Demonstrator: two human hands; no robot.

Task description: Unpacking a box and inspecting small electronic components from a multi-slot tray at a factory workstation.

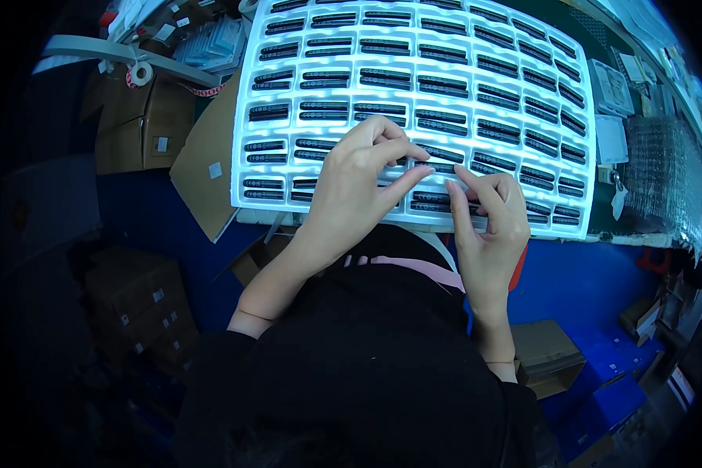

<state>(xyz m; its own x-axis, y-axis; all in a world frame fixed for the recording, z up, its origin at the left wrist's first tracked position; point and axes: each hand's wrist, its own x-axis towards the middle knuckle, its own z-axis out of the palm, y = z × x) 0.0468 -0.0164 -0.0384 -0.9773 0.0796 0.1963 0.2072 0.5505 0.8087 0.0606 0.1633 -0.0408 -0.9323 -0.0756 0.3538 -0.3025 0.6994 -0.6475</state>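
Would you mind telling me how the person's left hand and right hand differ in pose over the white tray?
The left hand lies farther up the white tray, its fingers stretched sideways toward the right; the right hand sits at the near edge with fingers pointing up. The left hand covers several pockets; the right hand covers fewer. The left forearm crosses in at a slant; the right forearm comes up nearly straight. Both are bare and meet fingertips at one dark strip.

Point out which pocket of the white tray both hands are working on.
It is a pocket in the tray's nearest row, right of centre, where the left hand and right hand fingertips meet over a black strip. Every other pocket lies untouched.
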